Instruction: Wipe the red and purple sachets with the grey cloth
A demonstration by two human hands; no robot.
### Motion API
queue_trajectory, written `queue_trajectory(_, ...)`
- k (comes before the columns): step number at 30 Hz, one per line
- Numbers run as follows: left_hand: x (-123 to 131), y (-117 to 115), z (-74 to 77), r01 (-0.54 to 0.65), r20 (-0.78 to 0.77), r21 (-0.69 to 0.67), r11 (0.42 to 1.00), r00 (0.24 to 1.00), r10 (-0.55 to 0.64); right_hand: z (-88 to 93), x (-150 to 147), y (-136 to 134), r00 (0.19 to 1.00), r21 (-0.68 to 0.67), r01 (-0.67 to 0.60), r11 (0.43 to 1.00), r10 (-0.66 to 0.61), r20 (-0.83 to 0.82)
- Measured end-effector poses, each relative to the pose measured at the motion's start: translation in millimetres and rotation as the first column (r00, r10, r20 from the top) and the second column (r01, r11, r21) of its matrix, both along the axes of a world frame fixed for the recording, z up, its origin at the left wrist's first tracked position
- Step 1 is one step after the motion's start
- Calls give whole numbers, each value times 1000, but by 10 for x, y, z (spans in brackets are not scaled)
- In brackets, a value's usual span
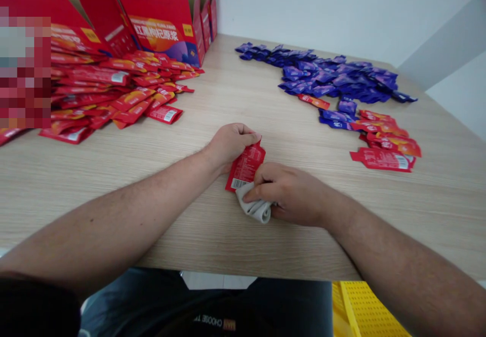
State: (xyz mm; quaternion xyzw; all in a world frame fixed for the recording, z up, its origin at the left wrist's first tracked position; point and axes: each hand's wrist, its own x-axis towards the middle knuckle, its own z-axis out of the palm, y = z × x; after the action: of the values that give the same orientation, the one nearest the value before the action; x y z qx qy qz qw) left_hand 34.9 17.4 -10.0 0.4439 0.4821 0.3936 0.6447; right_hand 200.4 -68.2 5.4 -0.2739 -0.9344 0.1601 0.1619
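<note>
My left hand (pixel 235 142) pinches the far end of a red pouch (pixel 245 167), its printed back and barcode facing up. At the pouch's near end, my right hand (pixel 290 192) is closed on a folded whitish cloth (pixel 254 206), which touches the pouch near the barcode. Both hands are just over the middle of the table. To the left lies a big heap of red pouches (pixel 129 96). On the right, several red pouches (pixel 389 159) lie in a short overlapping row.
A pile of purple-blue pouches (pixel 337 78) spreads across the back right of the wooden table (pixel 205 235). Large red cardboard boxes (pixel 155 12) stand at the back left against the wall. Below the table's front edge, at the right, is a yellow perforated crate (pixel 372 309).
</note>
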Motion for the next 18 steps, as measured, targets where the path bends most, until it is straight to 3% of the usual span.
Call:
queue_trajectory(2, 13, -1, -3, -4, 18, 6, 1000, 1000, 4, -4, 65, 66, 985, 52, 147, 988, -141, -94)
queue_trajectory(4, 30, 4, -12, -17, 32, 17, 1000, 999, 16, -40, 112, 161, 915, 141, 368, 919, -332, -228)
queue_trajectory(6, 38, 11, -22, -30, 34, 20, 999, 999, 29, -84, 104, 216, 864, 185, 473, 861, -413, -288)
queue_trajectory(8, 32, 19, -31, -34, 5, 22, 999, 999, 34, -112, 35, 192, 906, 181, 401, 898, -359, -223)
queue_trajectory(11, 11, 26, -46, -13, -2, 15, 1000, 1000, 13, -114, -105, 46, 985, 141, 167, 976, -158, -69)
queue_trajectory(14, -6, 28, -64, -22, 37, -14, 1000, 999, 23, -103, -144, -66, 994, 99, -6, 995, 17, -107)
queue_trajectory(16, -20, 33, -70, -43, 70, -20, 999, 997, 44, -99, -83, -56, 970, 88, 29, 996, -7, -243)
queue_trajectory(18, -49, 49, -61, -49, 98, -24, 999, 994, 51, -95, 18, 14, 929, 139, 154, 978, -95, -358)
